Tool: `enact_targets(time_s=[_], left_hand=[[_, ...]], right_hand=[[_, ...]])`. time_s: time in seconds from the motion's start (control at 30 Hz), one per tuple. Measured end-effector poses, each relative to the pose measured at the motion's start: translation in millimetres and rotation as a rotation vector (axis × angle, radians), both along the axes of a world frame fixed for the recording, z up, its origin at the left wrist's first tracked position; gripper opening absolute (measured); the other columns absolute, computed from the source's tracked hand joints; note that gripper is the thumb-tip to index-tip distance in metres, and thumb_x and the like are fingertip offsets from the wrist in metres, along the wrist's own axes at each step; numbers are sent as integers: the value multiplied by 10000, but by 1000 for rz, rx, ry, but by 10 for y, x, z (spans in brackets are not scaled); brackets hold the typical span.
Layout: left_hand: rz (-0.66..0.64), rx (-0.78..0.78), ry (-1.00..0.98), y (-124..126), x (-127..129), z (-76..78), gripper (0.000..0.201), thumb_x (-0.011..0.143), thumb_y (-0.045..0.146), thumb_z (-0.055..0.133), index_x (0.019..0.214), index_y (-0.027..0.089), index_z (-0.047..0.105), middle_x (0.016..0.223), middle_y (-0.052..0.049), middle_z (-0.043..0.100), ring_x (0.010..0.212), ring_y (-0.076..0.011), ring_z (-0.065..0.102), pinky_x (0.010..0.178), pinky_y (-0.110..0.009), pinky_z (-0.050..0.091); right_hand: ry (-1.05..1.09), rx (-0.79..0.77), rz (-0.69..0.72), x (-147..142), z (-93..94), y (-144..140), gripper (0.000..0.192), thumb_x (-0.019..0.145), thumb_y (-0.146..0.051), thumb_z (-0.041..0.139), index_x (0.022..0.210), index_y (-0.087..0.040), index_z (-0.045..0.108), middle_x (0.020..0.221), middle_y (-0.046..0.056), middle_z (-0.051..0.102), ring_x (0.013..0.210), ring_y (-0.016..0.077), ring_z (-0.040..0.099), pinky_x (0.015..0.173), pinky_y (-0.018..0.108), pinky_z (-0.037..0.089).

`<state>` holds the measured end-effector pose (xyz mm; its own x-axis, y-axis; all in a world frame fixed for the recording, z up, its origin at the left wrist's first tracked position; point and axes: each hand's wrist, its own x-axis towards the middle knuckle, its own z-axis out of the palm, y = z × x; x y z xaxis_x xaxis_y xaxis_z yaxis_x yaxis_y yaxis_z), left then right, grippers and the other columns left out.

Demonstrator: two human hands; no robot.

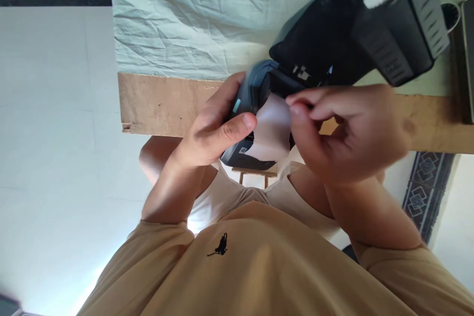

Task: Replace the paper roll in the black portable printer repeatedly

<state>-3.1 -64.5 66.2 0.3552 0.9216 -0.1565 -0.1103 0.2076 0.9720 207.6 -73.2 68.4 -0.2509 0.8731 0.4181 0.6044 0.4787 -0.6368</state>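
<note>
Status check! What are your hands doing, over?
Left hand grips small dark grey printer. Right hand pinches its white paper strip. Nothing in the way.

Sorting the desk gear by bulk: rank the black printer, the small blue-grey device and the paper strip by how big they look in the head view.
1. Black printer, largest though cut off at the frame's top.
2. Small blue-grey device, partly covered by the left hand.
3. Paper strip, smallest, pinched by the right hand.

The left hand covers the near side of the dark device, and the right hand, blurred, hides one edge of the white label. The black machine and the desk run past the picture's right edge.
</note>
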Motion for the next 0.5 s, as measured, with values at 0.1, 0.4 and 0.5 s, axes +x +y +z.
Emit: enact_targets(time_s=[0.1, 0.4, 0.5], left_hand=[[-6, 28, 30, -15, 5, 4, 519, 883, 608, 653, 1277, 273, 691, 1269, -68, 690, 1285, -334, 612, 1145, -450, 443], [20, -39, -51, -12, 44, -6, 538, 835, 626, 716, 1204, 234, 714, 1156, -84, 723, 1271, -358, 645, 1119, -477, 491], [165, -127, -183, -15, 107, 1, 519, 801, 619, 747, 1126, 215, 722, 1058, -96, 745, 1199, -381, 687, 983, -468, 564]], right_hand=[[-153, 135, -127, -50, 89, -22, 31, 880, -263, 674, 875, -272, 644, 720, -50, 696, 580, 129, 616, 549, 319, 409], [-63, -66, 81, 17, 258, -55, 265, 842, -312, 707, 1099, -338, 644, 985, -91, 772, 541, 84, 573, 462, 302, 408], [159, -92, 229, 101, 249, -5, 316, 841, -447, 685, 1149, -382, 653, 991, -57, 762, 572, 119, 597, 457, 320, 486]])
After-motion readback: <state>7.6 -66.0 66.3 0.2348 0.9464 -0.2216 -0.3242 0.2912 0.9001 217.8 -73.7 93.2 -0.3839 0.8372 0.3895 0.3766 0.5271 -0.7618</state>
